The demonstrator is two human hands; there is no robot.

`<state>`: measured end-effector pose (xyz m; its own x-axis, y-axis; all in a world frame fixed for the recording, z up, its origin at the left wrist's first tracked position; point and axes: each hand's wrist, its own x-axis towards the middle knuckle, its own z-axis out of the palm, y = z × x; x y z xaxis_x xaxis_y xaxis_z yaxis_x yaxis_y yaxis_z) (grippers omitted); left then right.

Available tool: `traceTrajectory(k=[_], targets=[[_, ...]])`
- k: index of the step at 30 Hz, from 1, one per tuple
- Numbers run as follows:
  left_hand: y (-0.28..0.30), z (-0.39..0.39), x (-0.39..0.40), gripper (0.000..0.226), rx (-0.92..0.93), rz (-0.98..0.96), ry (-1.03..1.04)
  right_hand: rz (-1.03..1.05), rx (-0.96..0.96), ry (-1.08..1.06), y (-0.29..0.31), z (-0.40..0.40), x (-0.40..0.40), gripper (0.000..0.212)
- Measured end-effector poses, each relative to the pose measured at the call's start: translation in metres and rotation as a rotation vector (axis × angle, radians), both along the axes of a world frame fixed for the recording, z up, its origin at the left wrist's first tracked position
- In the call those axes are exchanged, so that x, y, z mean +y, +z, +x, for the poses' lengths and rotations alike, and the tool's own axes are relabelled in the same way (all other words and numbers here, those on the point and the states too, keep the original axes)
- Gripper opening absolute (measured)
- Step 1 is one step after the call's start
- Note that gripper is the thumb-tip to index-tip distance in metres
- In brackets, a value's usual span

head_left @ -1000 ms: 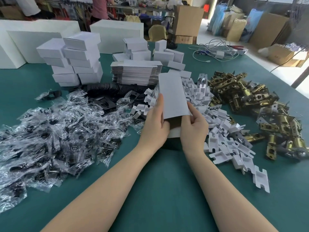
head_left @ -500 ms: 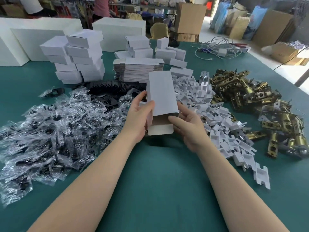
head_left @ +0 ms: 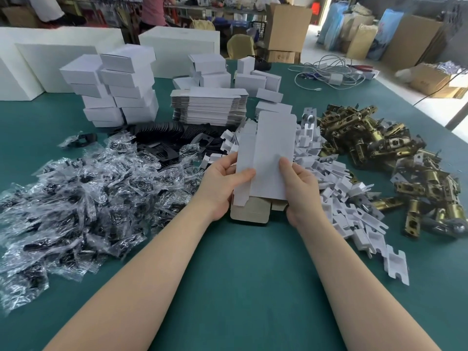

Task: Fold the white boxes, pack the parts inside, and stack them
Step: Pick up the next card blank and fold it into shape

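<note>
the half-opened white cardboard box blank [head_left: 268, 158] sits at the centre of the view, held just above the green worktop [head_left: 253, 274] with its long side pointing to 12 o'clock. its brown inner flaps [head_left: 249, 211] hang open at the 6 o'clock end, close over the cloth.

the left hand [head_left: 222, 183] grasps the blank on its 9 o'clock edge, thumb laid across the white face and the other fingers curled behind. the right hand [head_left: 301, 188] grasps the 3 o'clock edge the same way, thumb on the face near the lower corner.

at 12 o'clock from the blank lies a pile of flat unfolded white box blanks [head_left: 209, 105]. at 10 o'clock stands a stack of folded white boxes [head_left: 114, 87] in two columns, and more folded white boxes [head_left: 243, 77] lie loosely at 12 o'clock beyond the flat pile. black metal plates [head_left: 164, 138] spread between the flat pile and the hands.

at 8 to 9 o'clock is a wide heap of clear plastic bags with black parts [head_left: 76, 198]. at 3 to 4 o'clock, touching the right hand's side, runs a drift of white plastic inserts [head_left: 354, 211]. beyond it, at 2 to 3 o'clock, lies a heap of brass-coloured metal latches [head_left: 392, 153]. a tangle of white cable [head_left: 326, 74] lies at 1 o'clock near the far edge.
</note>
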<state>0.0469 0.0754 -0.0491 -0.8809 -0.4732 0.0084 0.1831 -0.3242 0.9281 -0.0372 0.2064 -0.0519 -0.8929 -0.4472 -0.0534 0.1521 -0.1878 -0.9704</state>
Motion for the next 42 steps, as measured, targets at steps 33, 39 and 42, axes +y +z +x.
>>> traceTrajectory(k=[33, 39, 42], targets=[[-0.009, 0.001, 0.008, 0.042, 0.02, -0.604, 0.355, 0.301, 0.524, -0.23, 0.006, 0.007, 0.003, 0.04], [-0.008, 0.003, 0.007, 0.051, 0.006, -0.478, 0.452, 0.196, 0.417, -0.099, 0.005, 0.013, 0.0, 0.016], [-0.009, 0.003, 0.002, 0.047, -0.028, -0.404, 0.468, 0.056, 0.288, 0.025, 0.005, 0.018, 0.0, 0.02]])
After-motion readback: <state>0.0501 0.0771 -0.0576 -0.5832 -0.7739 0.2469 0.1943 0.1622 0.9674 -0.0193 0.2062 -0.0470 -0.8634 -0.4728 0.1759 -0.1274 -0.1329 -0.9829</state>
